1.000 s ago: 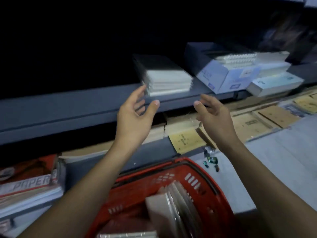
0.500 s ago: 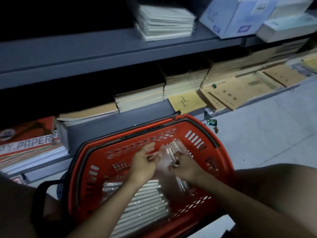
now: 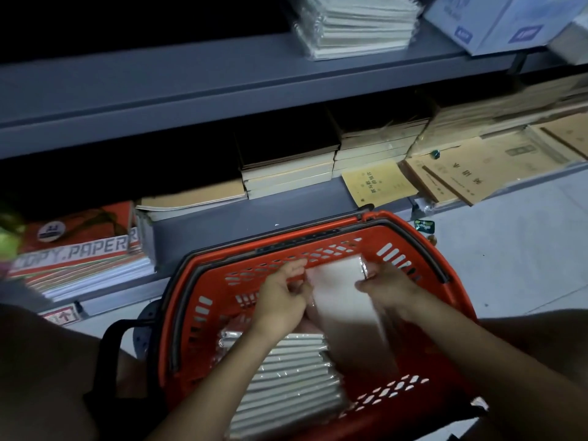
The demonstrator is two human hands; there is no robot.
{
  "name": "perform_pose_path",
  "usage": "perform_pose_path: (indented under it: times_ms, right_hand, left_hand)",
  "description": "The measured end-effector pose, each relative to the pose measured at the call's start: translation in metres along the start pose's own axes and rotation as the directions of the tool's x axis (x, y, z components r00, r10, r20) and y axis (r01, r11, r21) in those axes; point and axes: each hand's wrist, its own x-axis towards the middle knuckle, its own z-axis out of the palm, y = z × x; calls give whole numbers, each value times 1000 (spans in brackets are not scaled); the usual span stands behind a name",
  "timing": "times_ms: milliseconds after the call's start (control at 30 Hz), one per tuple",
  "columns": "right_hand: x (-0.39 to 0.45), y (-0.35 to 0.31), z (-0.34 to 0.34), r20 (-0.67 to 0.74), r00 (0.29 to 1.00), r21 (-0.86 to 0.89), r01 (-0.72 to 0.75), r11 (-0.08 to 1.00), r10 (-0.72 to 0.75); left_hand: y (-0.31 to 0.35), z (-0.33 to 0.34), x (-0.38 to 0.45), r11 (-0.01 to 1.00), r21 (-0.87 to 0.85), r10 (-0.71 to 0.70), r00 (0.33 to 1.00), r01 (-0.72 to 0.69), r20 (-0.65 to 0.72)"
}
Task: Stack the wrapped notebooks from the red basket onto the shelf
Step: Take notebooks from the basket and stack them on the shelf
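My left hand (image 3: 280,302) and my right hand (image 3: 389,289) are both down in the red basket (image 3: 203,313). Their fingers curl around the two sides of one wrapped notebook pack (image 3: 345,300). Its long side runs from me toward the shelf (image 3: 191,87), tipped up a bit. More wrapped notebooks (image 3: 292,383) lie flat under it.

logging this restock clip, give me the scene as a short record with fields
setting: store aisle, dim light
left hand: grips left edge of a wrapped notebook bundle
right hand: grips the bundle's right edge
bundle position: inside the red basket, tilted up
left in basket: row of wrapped notebooks
shelf: one stack of wrapped notebooks on it
beside stack: blue-and-white box
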Motion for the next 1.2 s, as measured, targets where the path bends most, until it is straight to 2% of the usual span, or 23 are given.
perform_pose_path:
  times_ms: [133, 233, 300, 433, 500, 600, 667, 733, 867, 900, 967, 1067, 1200]
  right_hand:
    - [-28, -17, -55, 22, 996, 134, 80, 988, -84]
    - [-58, -26, -87, 45, 984, 337, 146, 930, -171]
    - [-75, -31, -103, 30, 973, 471, 187, 862, -227]
    - [-86, -33, -119, -96, 959, 671, 260, 694, -267]
    - [-87, -38, -119, -150, 953, 745, 284, 603, -264]
    - [-87, -50, -112, -205, 941, 816, 316, 484, -268]
    - [-86, -59, -108, -230, 937, 823, 331, 463, -262]
    - [-87, -66, -106, -253, 930, 793, 358, 494, -267]
    - [-100, -69, -106, -198, 915, 590, 398, 703, -351]
    - [-105, -70, -106, -173, 905, 560, 414, 718, -388]
    - [-115, -73, -105, -198, 879, 566, 464, 681, -434]
    - [-125, -80, -103, -361, 837, 596, 547, 588, -412]
    - [-124, -88, -101, -511, 769, 547, 636, 545, -385]
  left_hand:
    - [15, -8, 2, 999, -47, 21, 999, -20, 29]
    - [26, -13, -5, 998, -49, 48, 998, -46, 50]
    - [34, -15, -12, 997, -48, 63, 996, -60, 68]
    - [53, -20, -28, 989, -101, 120, 989, -111, 89]
    - [62, -23, -36, 972, -220, 115, 987, -87, 116]
    - [80, -30, -46, 925, -378, 129, 965, -34, 228]
    - [88, -33, -50, 904, -423, 170, 962, -66, 213]
    - [98, -34, -52, 862, -501, 175, 972, -75, 155]
    - [119, -36, -58, 754, -650, 204, 975, -101, 85]
    - [124, -38, -60, 735, -668, 218, 974, -120, 66]
    - [133, -43, -61, 723, -672, 266, 963, -162, 54]
    - [143, -51, -57, 741, -638, 348, 932, -209, 99]
    - [160, -58, -50, 797, -506, 470, 865, -330, 175]
